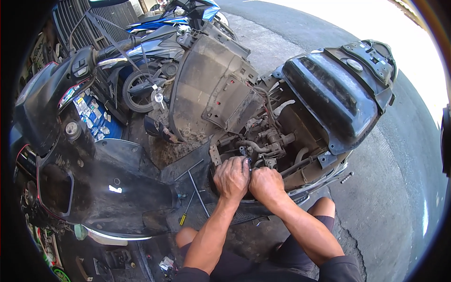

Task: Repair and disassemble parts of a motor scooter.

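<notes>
Both hands are down at the opened engine bay of a scooter, beside the dusty engine [274, 141] with its hoses and metal parts. My left hand [231, 178] is closed, knuckles up, at the near left edge of the bay. Close against it, my right hand [267, 185] is curled into a fist. A small dark part shows between them, too covered by the fingers to name. To their left, a T-handle wrench [198, 191] and a screwdriver with a yellow handle [183, 219] lie on the scooter's footboard.
A dusty storage box [202, 80] stands tilted beyond the bay. The black fuel tank [329, 98] fills the scooter's rear at right. Handlebars [110, 50] rise at left, near a blue box [96, 117]. A blue motorcycle [176, 19] is parked behind.
</notes>
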`<control>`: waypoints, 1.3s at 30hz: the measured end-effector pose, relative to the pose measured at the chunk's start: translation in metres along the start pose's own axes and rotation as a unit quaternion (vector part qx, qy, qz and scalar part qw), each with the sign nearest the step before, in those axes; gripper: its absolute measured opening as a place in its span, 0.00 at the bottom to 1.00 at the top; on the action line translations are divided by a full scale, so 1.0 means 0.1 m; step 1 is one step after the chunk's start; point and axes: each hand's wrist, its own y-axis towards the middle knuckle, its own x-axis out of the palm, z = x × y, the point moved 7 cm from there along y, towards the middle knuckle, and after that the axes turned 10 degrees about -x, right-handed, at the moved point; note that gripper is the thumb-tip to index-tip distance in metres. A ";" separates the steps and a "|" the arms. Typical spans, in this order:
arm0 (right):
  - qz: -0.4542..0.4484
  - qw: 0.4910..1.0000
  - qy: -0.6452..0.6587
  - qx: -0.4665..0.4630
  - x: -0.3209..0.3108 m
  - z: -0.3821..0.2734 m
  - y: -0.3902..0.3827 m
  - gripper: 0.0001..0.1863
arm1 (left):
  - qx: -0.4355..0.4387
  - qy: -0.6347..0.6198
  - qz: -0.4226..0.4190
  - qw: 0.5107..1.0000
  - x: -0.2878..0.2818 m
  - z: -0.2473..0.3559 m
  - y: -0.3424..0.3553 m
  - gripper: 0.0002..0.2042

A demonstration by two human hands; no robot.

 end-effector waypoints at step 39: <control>-0.221 0.968 0.033 -0.116 -0.23 -0.04 -0.05 0.15 | -0.178 -0.190 -0.013 0.965 -0.32 -0.25 -0.85 0.04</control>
